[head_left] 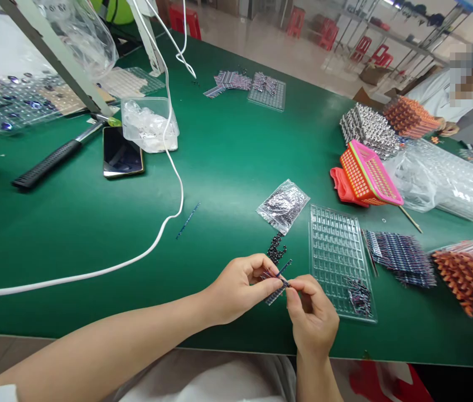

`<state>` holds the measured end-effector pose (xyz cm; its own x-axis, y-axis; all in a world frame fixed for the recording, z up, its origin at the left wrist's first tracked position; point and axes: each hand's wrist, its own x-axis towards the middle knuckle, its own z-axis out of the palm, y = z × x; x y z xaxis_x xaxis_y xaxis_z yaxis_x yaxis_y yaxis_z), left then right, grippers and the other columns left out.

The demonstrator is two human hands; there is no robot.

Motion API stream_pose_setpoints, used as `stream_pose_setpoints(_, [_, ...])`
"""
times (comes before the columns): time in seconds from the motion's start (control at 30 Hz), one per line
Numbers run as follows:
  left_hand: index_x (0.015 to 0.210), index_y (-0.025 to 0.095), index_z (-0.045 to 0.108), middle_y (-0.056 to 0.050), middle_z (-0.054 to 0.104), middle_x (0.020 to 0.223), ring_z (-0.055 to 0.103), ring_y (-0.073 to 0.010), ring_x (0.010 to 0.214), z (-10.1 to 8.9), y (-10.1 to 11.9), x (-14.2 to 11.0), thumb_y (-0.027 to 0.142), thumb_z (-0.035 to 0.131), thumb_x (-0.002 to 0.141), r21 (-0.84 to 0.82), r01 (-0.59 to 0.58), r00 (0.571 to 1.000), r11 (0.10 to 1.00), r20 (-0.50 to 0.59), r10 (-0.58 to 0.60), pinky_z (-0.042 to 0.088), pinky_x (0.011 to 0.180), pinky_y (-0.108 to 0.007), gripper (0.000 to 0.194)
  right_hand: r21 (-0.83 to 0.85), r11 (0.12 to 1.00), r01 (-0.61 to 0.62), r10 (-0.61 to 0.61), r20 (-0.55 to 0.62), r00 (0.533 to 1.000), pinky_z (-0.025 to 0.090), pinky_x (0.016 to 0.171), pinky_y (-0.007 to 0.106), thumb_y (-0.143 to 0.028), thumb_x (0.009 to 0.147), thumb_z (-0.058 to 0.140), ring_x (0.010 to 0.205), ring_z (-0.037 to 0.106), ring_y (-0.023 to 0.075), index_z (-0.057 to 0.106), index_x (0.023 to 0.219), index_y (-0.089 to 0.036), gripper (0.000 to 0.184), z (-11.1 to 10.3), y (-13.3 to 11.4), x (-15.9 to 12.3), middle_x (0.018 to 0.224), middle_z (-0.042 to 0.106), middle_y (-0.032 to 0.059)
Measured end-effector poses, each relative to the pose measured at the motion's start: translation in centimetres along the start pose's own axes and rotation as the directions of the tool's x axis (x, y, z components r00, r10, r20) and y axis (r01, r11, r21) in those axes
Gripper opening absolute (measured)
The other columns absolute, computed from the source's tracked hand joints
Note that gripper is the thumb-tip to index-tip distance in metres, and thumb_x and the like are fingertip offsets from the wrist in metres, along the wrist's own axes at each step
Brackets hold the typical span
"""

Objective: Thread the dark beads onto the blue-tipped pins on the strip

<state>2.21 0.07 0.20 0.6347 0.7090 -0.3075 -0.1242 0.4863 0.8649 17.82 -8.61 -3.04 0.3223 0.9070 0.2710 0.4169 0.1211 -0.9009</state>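
My left hand (pixel 240 287) pinches a short dark blue-grey strip of small parts (pixel 275 296) with thin reddish leads, just above the green table's near side. Against the strip's right end, my right hand (pixel 314 315) has thumb and forefinger pressed together; whatever tiny piece sits between them is too small to make out. Beyond the fingers lies a little pile of black beads (pixel 277 248), below a clear bag of dark beads (pixel 284 206). To the right, a clear plastic tray (pixel 337 245) carries a small heap of dark pieces with leads (pixel 360 297) in its near corner.
Stacked dark strips (pixel 401 259) and orange parts (pixel 471 276) stand at right, behind them a pink-and-orange basket (pixel 370 173). A white cable (pixel 148 251) crosses the left side, near a hammer (pixel 56 162), phone (pixel 122 153) and clear tub (pixel 150 131). A co-worker's hand (pixel 448 129) shows far right.
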Motion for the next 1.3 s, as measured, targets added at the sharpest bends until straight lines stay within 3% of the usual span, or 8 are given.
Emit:
stream_pose_setpoints(0.2, [0.083, 0.015, 0.061, -0.003, 0.067, 0.076, 0.06, -0.0138, 0.07, 0.03, 0.17, -0.14, 0.03, 0.07, 0.081, 0.098, -0.041, 0.999, 0.994, -0.011, 0.042, 0.049, 0.069, -0.028, 0.017, -0.073, 0.994, 0.077, -0.08, -0.043, 0.996, 0.046, 0.057, 0.024, -0.015, 0.088, 0.062, 0.07, 0.059, 0.0146, 0.066, 0.092, -0.021, 0.008, 0.3, -0.06, -0.07, 0.08, 0.063, 0.0025])
stream_pose_setpoints(0.53, [0.084, 0.015, 0.058, -0.005, 0.07, 0.081, 0.061, -0.0135, 0.071, -0.04, -0.43, 0.04, 0.027, 0.069, 0.082, 0.029, -0.045, 0.999, 0.999, 0.002, 0.045, 0.05, 0.07, -0.028, 0.016, -0.099, 0.993, 0.063, -0.07, -0.07, 0.995, 0.044, 0.053, 0.023, -0.015, 0.087, 0.062, 0.064, 0.057, 0.0127, 0.066, 0.09, -0.021, 0.008, 0.21, -0.02, -0.14, 0.079, 0.063, 0.0014])
stream_pose_setpoints(0.77, [0.084, 0.015, 0.061, -0.005, 0.068, 0.079, 0.062, -0.014, 0.071, -0.07, -0.11, -0.1, 0.029, 0.068, 0.082, 0.117, -0.048, 0.999, 0.992, -0.008, 0.049, 0.05, 0.069, -0.028, 0.016, -0.077, 0.997, 0.021, -0.029, -0.098, 0.995, 0.044, 0.052, 0.023, -0.018, 0.086, 0.063, 0.063, 0.057, 0.0132, 0.068, 0.088, -0.02, 0.006, 0.32, 0.0, -0.2, 0.079, 0.064, 0.0024])
stream_pose_setpoints(1.3, [0.084, 0.015, 0.062, -0.007, 0.071, 0.082, 0.062, -0.0147, 0.074, -0.08, 0.42, -0.08, 0.027, 0.067, 0.082, 0.208, -0.058, 0.998, 0.976, -0.013, 0.062, 0.051, 0.072, -0.028, 0.013, -0.036, 0.999, 0.027, -0.027, -0.019, 0.999, 0.046, 0.057, 0.023, -0.013, 0.086, 0.061, 0.068, 0.058, 0.0132, 0.067, 0.091, -0.022, 0.012, 0.11, -0.07, 0.03, 0.081, 0.064, 0.0007])
